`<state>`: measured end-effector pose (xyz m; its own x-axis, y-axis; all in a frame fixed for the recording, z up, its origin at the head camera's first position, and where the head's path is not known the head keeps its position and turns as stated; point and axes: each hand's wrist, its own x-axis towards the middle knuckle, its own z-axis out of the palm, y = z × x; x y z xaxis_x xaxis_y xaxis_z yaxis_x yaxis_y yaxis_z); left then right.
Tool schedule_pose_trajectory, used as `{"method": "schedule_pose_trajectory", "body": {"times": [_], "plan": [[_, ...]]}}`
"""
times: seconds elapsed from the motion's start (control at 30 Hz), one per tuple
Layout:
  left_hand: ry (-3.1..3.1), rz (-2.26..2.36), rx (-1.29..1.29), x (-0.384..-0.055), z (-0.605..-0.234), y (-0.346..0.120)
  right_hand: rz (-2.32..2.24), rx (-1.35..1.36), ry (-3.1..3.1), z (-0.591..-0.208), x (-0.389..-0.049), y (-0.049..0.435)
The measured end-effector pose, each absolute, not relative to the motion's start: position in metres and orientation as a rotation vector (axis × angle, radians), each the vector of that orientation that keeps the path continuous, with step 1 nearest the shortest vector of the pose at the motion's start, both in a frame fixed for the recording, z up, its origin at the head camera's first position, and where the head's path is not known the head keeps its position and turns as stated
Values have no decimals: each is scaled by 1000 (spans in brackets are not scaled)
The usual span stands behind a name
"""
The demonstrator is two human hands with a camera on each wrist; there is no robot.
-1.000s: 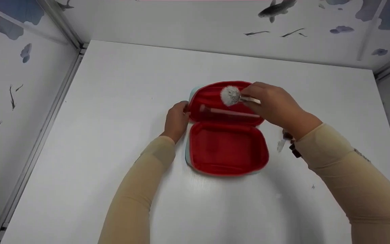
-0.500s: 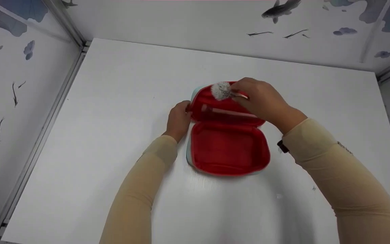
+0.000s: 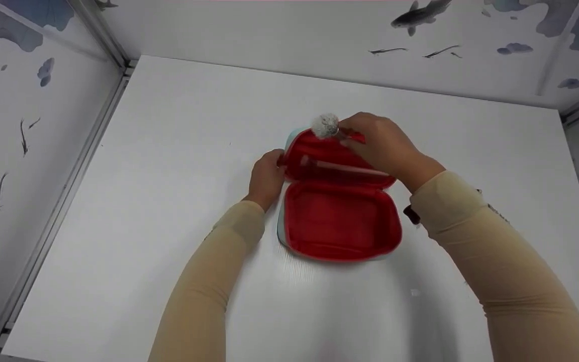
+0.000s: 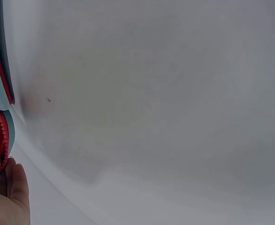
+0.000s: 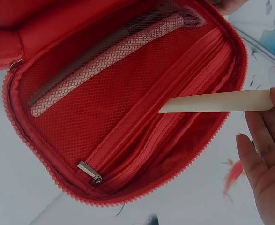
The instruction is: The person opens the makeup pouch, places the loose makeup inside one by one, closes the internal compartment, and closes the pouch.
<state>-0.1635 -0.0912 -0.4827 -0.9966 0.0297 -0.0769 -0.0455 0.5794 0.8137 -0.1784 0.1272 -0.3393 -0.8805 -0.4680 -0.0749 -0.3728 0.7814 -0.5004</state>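
Note:
An unzipped red-lined cosmetic case lies spread out on the white table, its raised lid at the far side. In the head view my left hand grips the lid's left edge, thumb inside and fingers behind. My right hand pinches a makeup brush close to its fluffy white head, over the lid. The right wrist view shows its cream handle pointing at the zipped slit of a mesh pocket, the handle's end right at the slit. Behind the mesh lies another brush with a pale handle.
The case's lower half faces the person. A metal zip pull sits at one end of the pocket's slit. White panels with painted fish border the table at the back and left.
The right hand has moved left and toward the back with the brush, whose white head now overlaps the lid's far rim. The left hand keeps its grip on the lid.

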Motion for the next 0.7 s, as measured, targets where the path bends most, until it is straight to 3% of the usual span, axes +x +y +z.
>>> {"method": "schedule_pose_trajectory", "body": {"times": [0.7], "plan": [[2740,1391,21,-164,-483,-92,-500,-643,2743,-357,-190,132]]}}
